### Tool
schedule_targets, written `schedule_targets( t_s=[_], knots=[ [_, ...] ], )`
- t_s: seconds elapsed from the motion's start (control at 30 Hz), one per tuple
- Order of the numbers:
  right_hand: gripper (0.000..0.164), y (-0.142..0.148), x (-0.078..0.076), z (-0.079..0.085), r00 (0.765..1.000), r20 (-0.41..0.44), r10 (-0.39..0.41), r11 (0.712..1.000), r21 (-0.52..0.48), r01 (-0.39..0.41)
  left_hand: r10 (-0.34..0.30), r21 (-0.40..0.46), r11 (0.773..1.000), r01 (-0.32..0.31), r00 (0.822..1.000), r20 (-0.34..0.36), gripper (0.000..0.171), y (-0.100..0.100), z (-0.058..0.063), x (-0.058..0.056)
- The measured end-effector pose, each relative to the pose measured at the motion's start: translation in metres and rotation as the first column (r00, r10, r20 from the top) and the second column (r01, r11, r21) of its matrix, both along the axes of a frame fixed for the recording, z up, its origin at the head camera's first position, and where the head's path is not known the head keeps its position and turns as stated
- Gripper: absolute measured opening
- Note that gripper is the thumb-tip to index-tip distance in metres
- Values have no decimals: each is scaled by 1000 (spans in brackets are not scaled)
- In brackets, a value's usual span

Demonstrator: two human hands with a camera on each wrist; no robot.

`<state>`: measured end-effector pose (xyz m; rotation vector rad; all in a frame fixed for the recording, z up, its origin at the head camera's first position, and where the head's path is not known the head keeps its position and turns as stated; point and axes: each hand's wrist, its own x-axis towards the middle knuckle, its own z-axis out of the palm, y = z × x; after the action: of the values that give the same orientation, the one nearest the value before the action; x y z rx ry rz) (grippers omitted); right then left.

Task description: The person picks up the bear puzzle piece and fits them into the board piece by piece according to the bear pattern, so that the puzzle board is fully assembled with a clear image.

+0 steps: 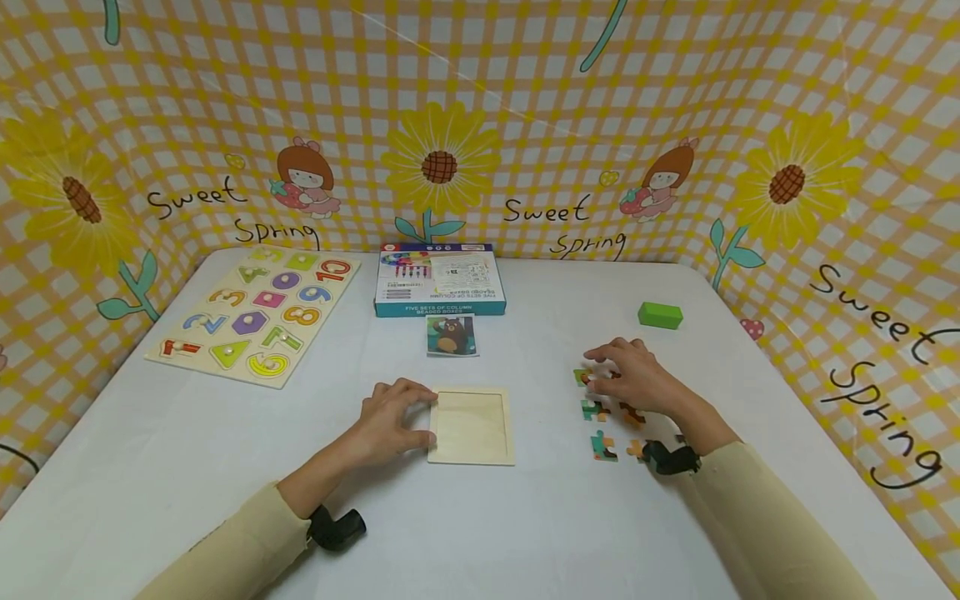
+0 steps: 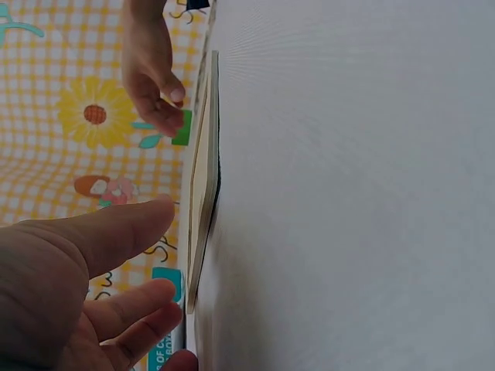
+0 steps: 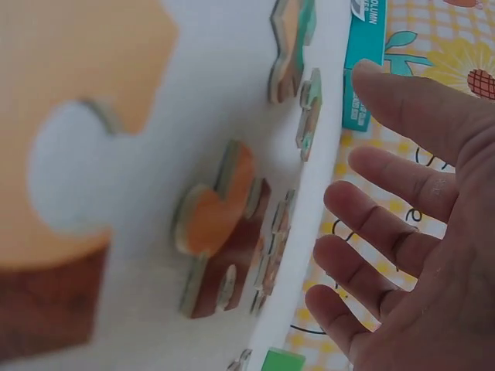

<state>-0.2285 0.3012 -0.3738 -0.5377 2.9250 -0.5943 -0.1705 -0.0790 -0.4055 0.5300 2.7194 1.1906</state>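
Observation:
A square, shallow wooden puzzle tray lies in the middle of the table in the head view. My left hand is at its left side, thumb and index fingertips touching the edge, the fingers loosely bent. Over the back of a group of jigsaw pieces on the right hovers my right hand, fingers spread and holding nothing. One green and orange jigsaw piece shows at the front; an orange and brown jigsaw piece lies flat in the right wrist view. My right hand and its wrist camera hide part of the group.
Behind the tray lies a bear picture card, against a teal-edged box. A number and shape board lies at back left. A green block stands at back right. Checked cloth walls the table's back and sides.

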Motion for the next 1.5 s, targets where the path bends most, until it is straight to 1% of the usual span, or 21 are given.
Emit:
schedule_targets(
  t_s=[0.23,0.47,0.67,0.87,1.13,1.33,1.5],
  knots=[
    [44,3,-2,-6,1000,-7,10,999,34,-10,-16,-16,1000,16,1000,-16,52,-1,-2,0],
    [38,6,-5,-9,1000,-7,25,1000,18,-25,-21,-20,1000,20,1000,-23,52,-1,-5,-1],
    [34,8,-7,-11,999,-26,33,999,12,-33,-19,-30,999,18,1000,-20,52,-1,-5,-1],
    [31,10,-7,-13,999,-37,22,1000,5,-22,-23,-48,999,21,999,-39,52,0,-5,0],
    [28,10,-6,-16,999,-40,10,1000,-24,-11,-14,-46,999,12,999,-33,52,-1,-7,0],
    [26,11,-7,-17,999,-47,-3,1000,-9,3,-16,-52,999,14,999,-38,52,-1,-8,-1],
    [24,12,-8,-17,998,-65,5,1000,13,-4,-16,-56,998,14,999,-46,52,-1,-8,-2]
  ],
)
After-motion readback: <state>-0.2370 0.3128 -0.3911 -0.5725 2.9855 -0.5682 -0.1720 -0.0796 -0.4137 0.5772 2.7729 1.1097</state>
